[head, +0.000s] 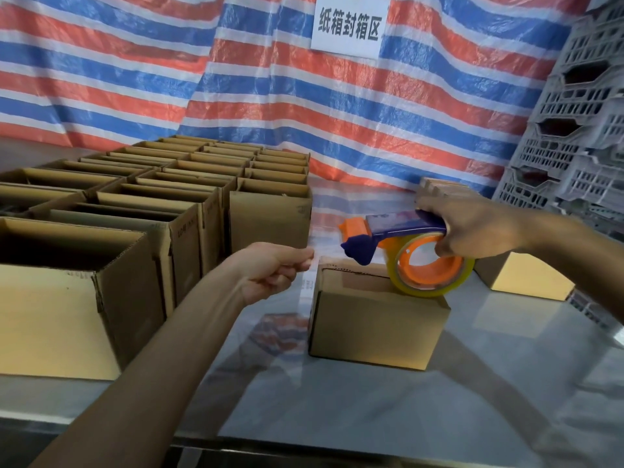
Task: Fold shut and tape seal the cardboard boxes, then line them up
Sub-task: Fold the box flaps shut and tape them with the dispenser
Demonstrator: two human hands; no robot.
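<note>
Counter (439, 393) room is left around the closed box (374, 322), tape (306, 290) being pinched at its left edge by the left hand (277, 268), the dispenser (405, 228) gripped by the right hand (472, 228).

a packing area: rows of open cardboard boxes (189, 184), striped tarp wall (304, 106), stacked plastic crates (580, 130)

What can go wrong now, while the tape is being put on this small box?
The clear tape strip pinched by the left hand hangs loose beside the closed box; it may twist or stick crooked. Only the tape dispenser in the right hand rests on the box, so a pull might slide it on the shiny table.
</note>
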